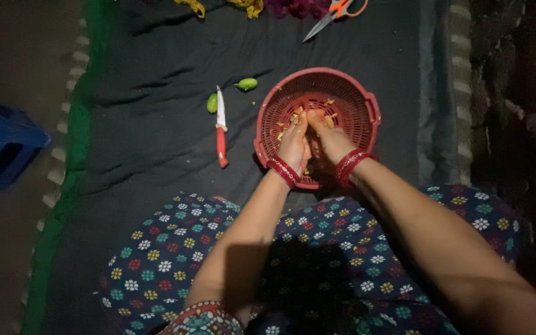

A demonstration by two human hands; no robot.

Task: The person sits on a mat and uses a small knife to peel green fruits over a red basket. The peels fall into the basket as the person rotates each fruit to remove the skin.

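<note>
Both hands [312, 144] side by side, fingers [299, 121] inside red basket [367, 102]

Both bare forearms ended in stacked red bangles, on the left hand [295, 146] and the right hand [333, 141]. A dark floral-printed garment [175, 260] filled the lower frame.

Dim light is falling from above me, brightening my hands [311, 146] in the red basket [367, 111]; the edges are sinking into murky shadow, slightly soft.
</note>
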